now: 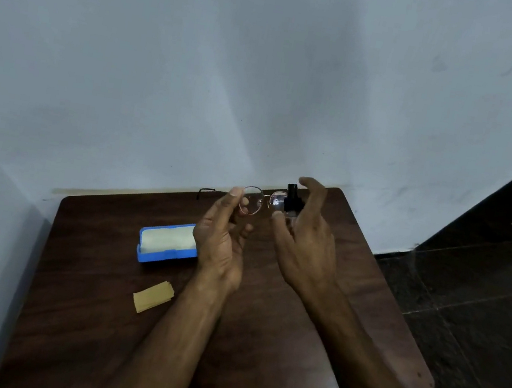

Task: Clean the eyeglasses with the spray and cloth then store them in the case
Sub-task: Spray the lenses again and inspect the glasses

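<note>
Left hand (221, 241): grip pinches eyeglasses (252, 200) at one lens rim, lifted above far end of worktop (258, 343). Right hand (305, 234): grip wraps spray bottle (290, 199), nozzle just beside other lens. Likely best: steady frame, aim square, mist lightly. Folded cloth (153, 296) and open case (167, 243) lie left of hands, not in way.
</note>
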{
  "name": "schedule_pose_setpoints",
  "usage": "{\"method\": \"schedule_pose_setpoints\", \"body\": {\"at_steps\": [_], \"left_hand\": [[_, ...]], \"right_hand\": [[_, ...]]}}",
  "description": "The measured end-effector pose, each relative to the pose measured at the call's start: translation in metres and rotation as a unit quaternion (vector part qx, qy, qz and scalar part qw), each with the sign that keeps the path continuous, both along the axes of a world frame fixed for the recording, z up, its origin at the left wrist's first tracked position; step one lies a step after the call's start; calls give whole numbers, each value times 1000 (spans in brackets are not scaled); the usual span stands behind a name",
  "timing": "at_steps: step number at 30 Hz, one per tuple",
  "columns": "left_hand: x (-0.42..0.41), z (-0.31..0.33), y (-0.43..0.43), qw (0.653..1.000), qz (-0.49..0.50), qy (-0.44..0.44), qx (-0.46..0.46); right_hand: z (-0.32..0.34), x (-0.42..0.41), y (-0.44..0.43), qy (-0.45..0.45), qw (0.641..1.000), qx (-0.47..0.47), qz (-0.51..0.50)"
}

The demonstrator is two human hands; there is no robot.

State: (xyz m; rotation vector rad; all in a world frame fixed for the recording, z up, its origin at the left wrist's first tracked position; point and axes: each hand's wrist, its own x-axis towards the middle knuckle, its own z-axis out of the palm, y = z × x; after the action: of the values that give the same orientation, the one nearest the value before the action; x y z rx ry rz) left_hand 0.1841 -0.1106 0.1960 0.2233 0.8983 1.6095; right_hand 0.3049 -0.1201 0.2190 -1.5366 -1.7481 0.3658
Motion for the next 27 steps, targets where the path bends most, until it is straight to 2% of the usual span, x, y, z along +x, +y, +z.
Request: {"method": "schedule_pose_setpoints", "body": {"at_steps": [2, 3, 6, 8, 11, 17, 27], "left_hand": [[-1, -8, 2, 998, 13, 58, 14], [-1, -11, 2, 996, 20, 83, 23], [-2, -20, 3, 983, 45, 174, 45], [-2, -22, 1, 966, 42, 242, 74], [-3, -24, -3, 943, 29, 310, 118], [-1, -28, -5, 913, 48, 381, 136], [-2, -26, -1, 888, 80, 421, 169]], "right_hand": [[4, 2, 1, 87, 995, -43, 3], [7, 4, -1, 101, 993, -61, 22], [10, 6, -4, 123, 989, -36, 76], [10, 5, -9, 108, 988, -19, 106], [10, 4, -12, 37, 991, -8, 128], [5, 1, -15, -27, 992, -10, 123], [6, 2, -14, -21, 994, -13, 111]]}}
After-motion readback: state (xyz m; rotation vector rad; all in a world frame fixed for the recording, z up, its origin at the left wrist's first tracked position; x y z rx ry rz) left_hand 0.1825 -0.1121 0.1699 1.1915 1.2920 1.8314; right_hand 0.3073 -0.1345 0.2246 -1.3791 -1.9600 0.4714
